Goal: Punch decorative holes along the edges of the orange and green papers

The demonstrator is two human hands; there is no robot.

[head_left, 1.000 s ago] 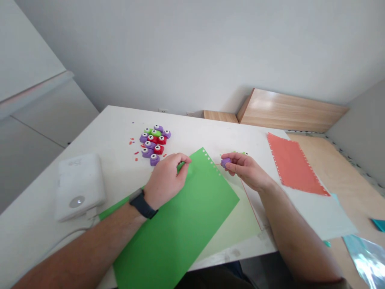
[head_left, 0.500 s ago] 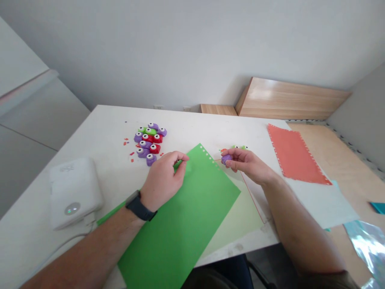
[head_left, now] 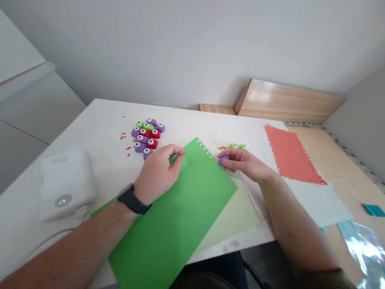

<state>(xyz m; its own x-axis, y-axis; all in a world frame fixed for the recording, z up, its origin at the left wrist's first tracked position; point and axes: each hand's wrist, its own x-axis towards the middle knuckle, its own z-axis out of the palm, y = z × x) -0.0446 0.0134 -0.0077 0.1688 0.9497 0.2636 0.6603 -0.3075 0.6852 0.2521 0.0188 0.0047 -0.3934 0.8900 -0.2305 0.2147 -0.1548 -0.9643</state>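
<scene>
Green paper sheet (head_left: 180, 208) lies flat and angled on the white bench (head_left: 99, 116), with a row of small punched holes along its far edge. Left grip (head_left: 156, 174) is closed in a pinch on the sheet's left edge near the far corner, and a dark watch (head_left: 132, 199) sits on that wrist. Right grip (head_left: 245, 164) is closed around a purple punch (head_left: 223, 161) at the perforated edge; whether the punch touches the paper cannot be told. Two green punches (head_left: 237, 146) sit just behind the right grip. A pale sheet (head_left: 237, 212) lies partly under the green one. A cluster of punches (head_left: 146, 135), purple, red and green, stands beyond the left grip with paper scraps (head_left: 124, 140) beside it. A white device (head_left: 64, 184) rests at far left. A red sheet (head_left: 293, 154) lies well to the right.
</scene>
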